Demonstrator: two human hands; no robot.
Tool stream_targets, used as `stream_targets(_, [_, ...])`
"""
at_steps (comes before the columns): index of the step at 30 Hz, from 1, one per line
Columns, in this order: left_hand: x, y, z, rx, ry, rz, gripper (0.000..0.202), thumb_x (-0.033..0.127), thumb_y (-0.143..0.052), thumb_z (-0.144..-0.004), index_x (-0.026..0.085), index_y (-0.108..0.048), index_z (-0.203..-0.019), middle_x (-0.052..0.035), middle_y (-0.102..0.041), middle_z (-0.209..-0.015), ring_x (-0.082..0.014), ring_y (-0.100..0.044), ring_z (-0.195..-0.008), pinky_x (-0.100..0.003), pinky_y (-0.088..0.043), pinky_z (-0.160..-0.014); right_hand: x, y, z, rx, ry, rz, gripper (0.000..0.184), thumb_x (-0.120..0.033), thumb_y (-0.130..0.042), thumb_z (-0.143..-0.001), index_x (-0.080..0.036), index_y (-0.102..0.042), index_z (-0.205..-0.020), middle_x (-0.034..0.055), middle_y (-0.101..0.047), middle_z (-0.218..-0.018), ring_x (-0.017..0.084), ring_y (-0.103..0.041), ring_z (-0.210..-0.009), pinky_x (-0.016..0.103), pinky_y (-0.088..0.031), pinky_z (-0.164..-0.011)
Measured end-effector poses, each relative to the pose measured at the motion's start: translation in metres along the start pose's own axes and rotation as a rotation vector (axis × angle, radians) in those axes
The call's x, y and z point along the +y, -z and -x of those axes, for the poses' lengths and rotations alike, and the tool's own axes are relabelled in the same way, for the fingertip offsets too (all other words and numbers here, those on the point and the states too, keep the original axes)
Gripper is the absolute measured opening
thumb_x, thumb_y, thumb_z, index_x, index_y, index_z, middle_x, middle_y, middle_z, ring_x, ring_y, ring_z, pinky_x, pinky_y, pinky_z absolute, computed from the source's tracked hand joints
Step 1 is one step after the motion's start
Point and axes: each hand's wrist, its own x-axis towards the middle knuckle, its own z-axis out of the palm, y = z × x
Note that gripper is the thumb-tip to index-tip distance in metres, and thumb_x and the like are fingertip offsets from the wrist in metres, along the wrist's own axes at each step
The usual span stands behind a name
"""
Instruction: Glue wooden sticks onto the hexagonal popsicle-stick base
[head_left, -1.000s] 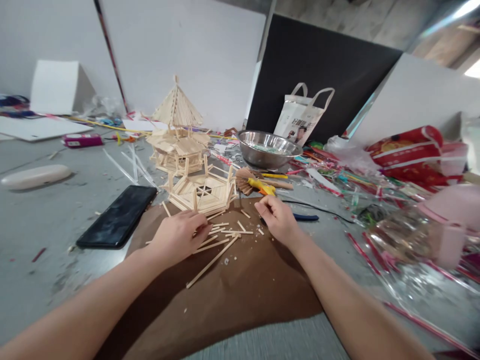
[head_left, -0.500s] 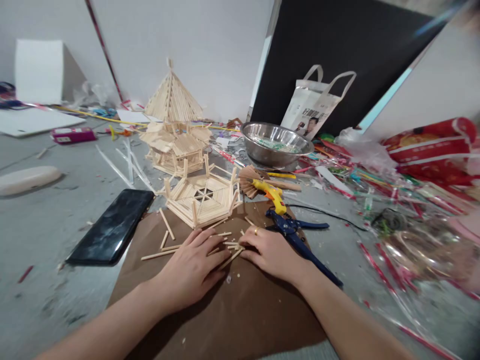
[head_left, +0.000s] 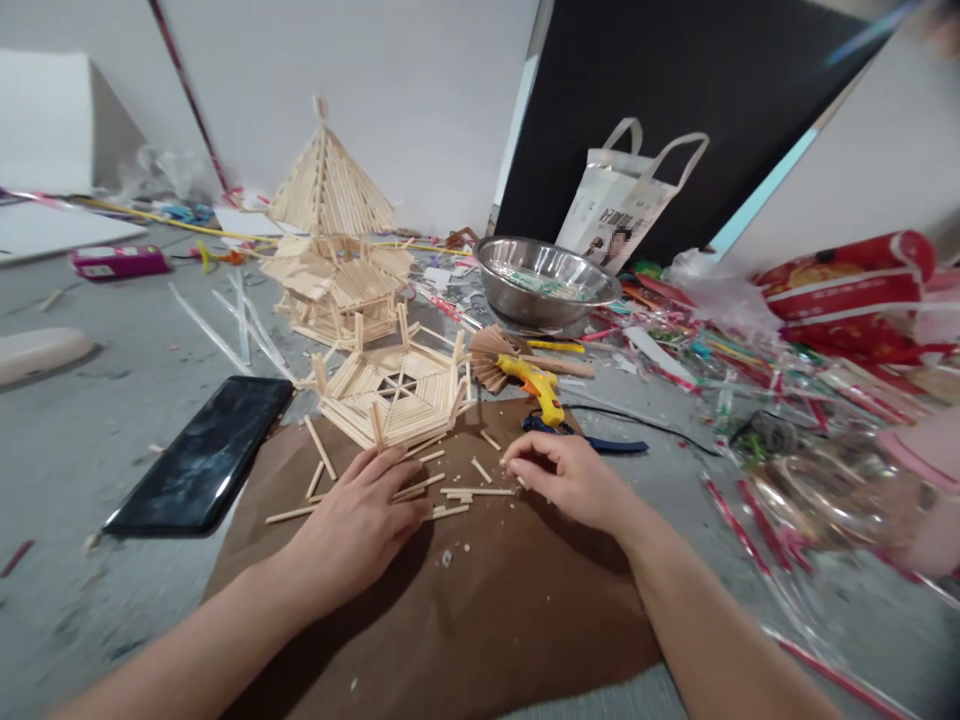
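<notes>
My left hand [head_left: 364, 515] lies palm down with its fingers stretched over loose wooden sticks [head_left: 416, 487] on a brown sheet [head_left: 480, 610]. My right hand [head_left: 577, 480] is just above the sheet, thumb and forefinger pinched together; whatever is between the fingertips is too small to make out. Short cut stick pieces [head_left: 481, 470] and crumbs are scattered between the hands. Beyond them stands a six-sided stick frame [head_left: 390, 390] with short upright posts. Behind this rises a stick pavilion [head_left: 337, 270] with a pointed roof.
A phone [head_left: 202, 455] lies at the left. Blue-handled pliers [head_left: 615, 446], partly hidden by my right hand, lie near a yellow glue gun [head_left: 536, 385] and a brown pleated fan shape [head_left: 491, 358]. Behind are a steel bowl [head_left: 547, 300] and a white bag [head_left: 619, 200]; plastic-wrapped clutter [head_left: 750, 370] spreads right.
My right hand has lifted slightly and drawn right, away from the stick pieces, now covering more of the pliers. My left hand has shifted a little left. The view has turned slightly right.
</notes>
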Motion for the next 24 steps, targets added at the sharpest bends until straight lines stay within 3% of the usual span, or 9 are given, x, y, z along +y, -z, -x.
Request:
stream_targets(4, [-0.004,0.004,0.000,-0.025,-0.115,-0.006,0.022,0.028,-0.041,-0.077,0.033,-0.059,-0.089,0.0011,-0.050,-0.109,-0.0211,-0.033,-0.110,-0.044,-0.021,-0.094,0.002,0.013,0.003,-0.014,-0.048,-0.146,0.013,-0.025,-0.045,-0.073,-0.016,-0.055,-0.076,0.0003,-0.057,-0.066,0.009,-0.049,-0.059,0.019,-0.038,-0.053])
stream_targets(7, [-0.007,0.004,-0.001,-0.021,-0.163,0.011,0.020,0.029,-0.043,-0.076,0.031,-0.060,-0.085,0.0013,-0.052,-0.107,-0.0205,-0.034,-0.109,-0.044,-0.019,-0.095,0.000,0.012,0.004,-0.121,-0.052,-0.200,0.014,-0.027,-0.048,-0.072,-0.016,-0.055,-0.075,-0.0005,-0.056,-0.064,0.008,-0.049,-0.056,0.019,-0.037,-0.052])
stream_targets(12, [-0.008,0.003,-0.001,0.033,-0.072,-0.061,0.020,0.025,-0.040,-0.077,0.024,-0.060,-0.082,-0.0013,-0.054,-0.103,-0.0192,-0.035,-0.108,-0.040,-0.021,-0.094,-0.007,-0.013,0.003,-0.374,0.077,-0.057,0.017,-0.027,-0.049,-0.072,-0.015,-0.061,-0.076,0.0010,-0.061,-0.068,0.009,-0.053,-0.061,0.019,-0.038,-0.056])
stream_targets(16, [-0.009,0.004,0.001,0.023,0.010,-0.167,0.020,0.021,-0.038,-0.078,0.020,-0.059,-0.077,-0.0037,-0.053,-0.102,-0.0203,-0.038,-0.105,-0.040,-0.024,-0.091,-0.011,-0.027,0.001,-0.461,0.190,0.059,0.018,-0.025,-0.049,-0.072,-0.016,-0.064,-0.077,0.0016,-0.064,-0.072,0.011,-0.056,-0.067,0.019,-0.037,-0.062])
stream_targets(19, [-0.009,0.005,0.001,0.017,0.018,-0.181,0.019,0.021,-0.039,-0.077,0.020,-0.058,-0.078,-0.0039,-0.054,-0.099,-0.0200,-0.039,-0.102,-0.040,-0.025,-0.090,-0.012,-0.030,0.001,-0.384,0.187,0.084,0.020,-0.025,-0.045,-0.075,-0.017,-0.064,-0.077,0.0011,-0.064,-0.072,0.010,-0.056,-0.067,0.018,-0.037,-0.063])
stream_targets(24, [-0.007,0.003,0.000,0.040,0.017,-0.148,0.019,0.020,-0.040,-0.076,0.022,-0.058,-0.083,-0.0025,-0.055,-0.097,-0.0194,-0.037,-0.104,-0.040,-0.022,-0.092,-0.010,-0.044,-0.001,-0.081,0.117,0.251,0.019,-0.028,-0.044,-0.076,-0.018,-0.059,-0.084,0.0031,-0.061,-0.081,0.013,-0.054,-0.076,0.022,-0.036,-0.067])
